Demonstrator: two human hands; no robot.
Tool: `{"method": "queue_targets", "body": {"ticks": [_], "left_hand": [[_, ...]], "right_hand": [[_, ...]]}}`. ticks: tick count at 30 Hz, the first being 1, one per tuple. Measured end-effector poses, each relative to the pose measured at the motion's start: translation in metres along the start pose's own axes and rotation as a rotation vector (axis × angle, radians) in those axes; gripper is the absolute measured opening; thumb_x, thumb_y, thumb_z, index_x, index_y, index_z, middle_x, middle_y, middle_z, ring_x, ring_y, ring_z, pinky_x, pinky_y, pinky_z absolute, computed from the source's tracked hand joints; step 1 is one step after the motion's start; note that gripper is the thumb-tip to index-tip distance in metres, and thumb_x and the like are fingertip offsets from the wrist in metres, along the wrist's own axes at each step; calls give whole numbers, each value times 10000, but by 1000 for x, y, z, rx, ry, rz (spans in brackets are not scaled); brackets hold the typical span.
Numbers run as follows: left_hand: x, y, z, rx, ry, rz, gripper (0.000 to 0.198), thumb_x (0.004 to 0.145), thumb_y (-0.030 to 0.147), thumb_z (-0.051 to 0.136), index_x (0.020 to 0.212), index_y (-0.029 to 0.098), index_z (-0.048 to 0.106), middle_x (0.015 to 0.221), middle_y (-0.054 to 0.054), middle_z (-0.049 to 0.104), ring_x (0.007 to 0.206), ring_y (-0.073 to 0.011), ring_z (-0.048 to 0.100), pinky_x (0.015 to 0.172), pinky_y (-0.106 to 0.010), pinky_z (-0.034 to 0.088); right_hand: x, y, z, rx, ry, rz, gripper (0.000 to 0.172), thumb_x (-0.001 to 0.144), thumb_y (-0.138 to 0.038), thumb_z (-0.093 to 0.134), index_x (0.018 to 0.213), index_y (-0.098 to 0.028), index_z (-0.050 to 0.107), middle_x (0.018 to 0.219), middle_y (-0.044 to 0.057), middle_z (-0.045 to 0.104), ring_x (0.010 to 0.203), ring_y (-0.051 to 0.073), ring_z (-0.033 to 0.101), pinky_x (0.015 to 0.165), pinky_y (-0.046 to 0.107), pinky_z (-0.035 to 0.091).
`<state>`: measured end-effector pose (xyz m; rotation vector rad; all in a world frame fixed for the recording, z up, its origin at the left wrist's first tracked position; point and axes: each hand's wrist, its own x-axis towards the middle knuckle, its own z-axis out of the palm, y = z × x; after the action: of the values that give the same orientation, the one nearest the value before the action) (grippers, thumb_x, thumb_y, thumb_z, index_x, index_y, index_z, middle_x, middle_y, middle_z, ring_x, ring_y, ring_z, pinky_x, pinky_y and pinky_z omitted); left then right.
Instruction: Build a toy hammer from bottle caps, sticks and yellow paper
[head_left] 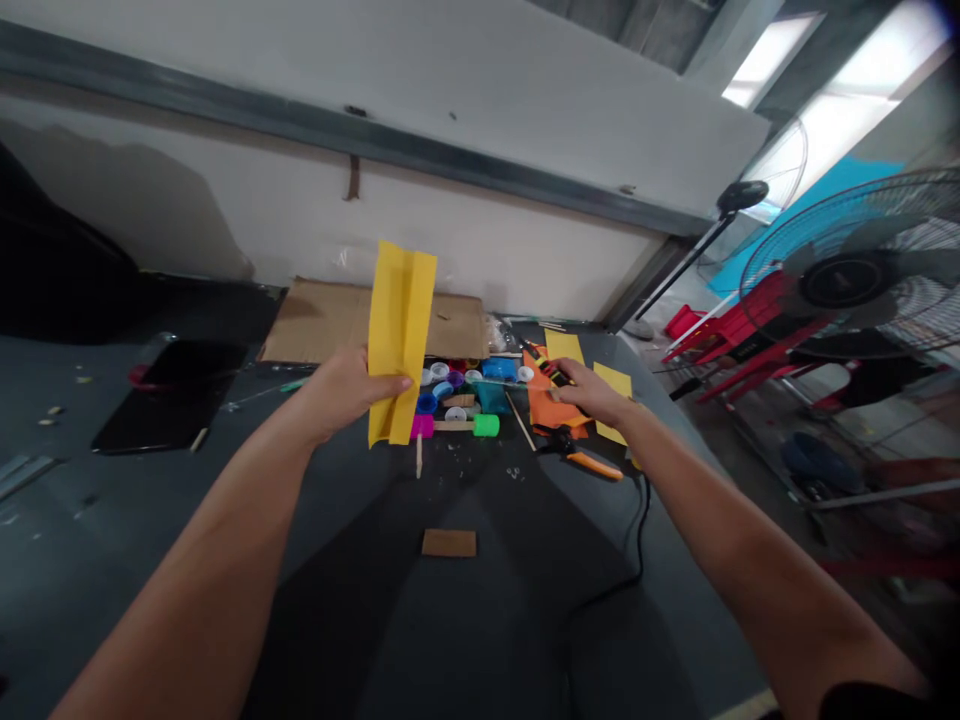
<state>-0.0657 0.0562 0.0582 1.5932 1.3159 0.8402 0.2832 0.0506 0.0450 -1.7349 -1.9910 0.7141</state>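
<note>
My left hand (349, 392) pinches a creased yellow sheet (401, 340), holding it upright above the table with the thumb across its lower front. To the right, my right hand (589, 393) has its fingers closed on a slim black-and-yellow tool (553, 368), whose exact kind is unclear. Beneath that tool lie orange sheets (553, 408). Orange-handled pliers (596, 464) rest just below my right hand. Between the hands are a magenta cap (422, 427) and a bright green cap (486, 426), with a wooden stick (454, 427) between them.
Several colored bottle caps (427, 403) cluster mid-table, before a flat cardboard sheet (315, 320). A small cardboard piece (449, 543) lies nearer me. A black cable (640, 560) runs along the right. More yellow sheets (564, 346) lie behind my right hand. A fan (847, 278) stands beyond the table.
</note>
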Motion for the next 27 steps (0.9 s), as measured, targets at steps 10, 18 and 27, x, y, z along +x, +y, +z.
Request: {"method": "queue_targets", "body": {"ticks": [10,18,27], "left_hand": [[-20,32,37,254,-337,74,246,600,340,670,813,224,714,741,-39,715,644,-228,651,513,-273,431],[-15,22,4,254,-187,-20,282,633,399,674,850,221,705,782,-65,723,663,-253,659,541,-305,461],[-8,11,-2,158,-112,-104,326,594,374,752,868,201,721,750,-77,719,644,-262,658,539,-314,465]], "right_hand": [[-55,-69,55,1238,221,189,393,592,-368,785,875,-208,564,731,-14,603,668,168,632,676,340,536],[-100,-30,55,472,96,242,337,708,-428,623,935,-185,568,842,62,640,819,252,633,775,438,508],[-142,-10,45,-499,-119,-172,656,649,-518,733,1185,-191,545,1138,146,584,1087,337,524,947,492,406]]}}
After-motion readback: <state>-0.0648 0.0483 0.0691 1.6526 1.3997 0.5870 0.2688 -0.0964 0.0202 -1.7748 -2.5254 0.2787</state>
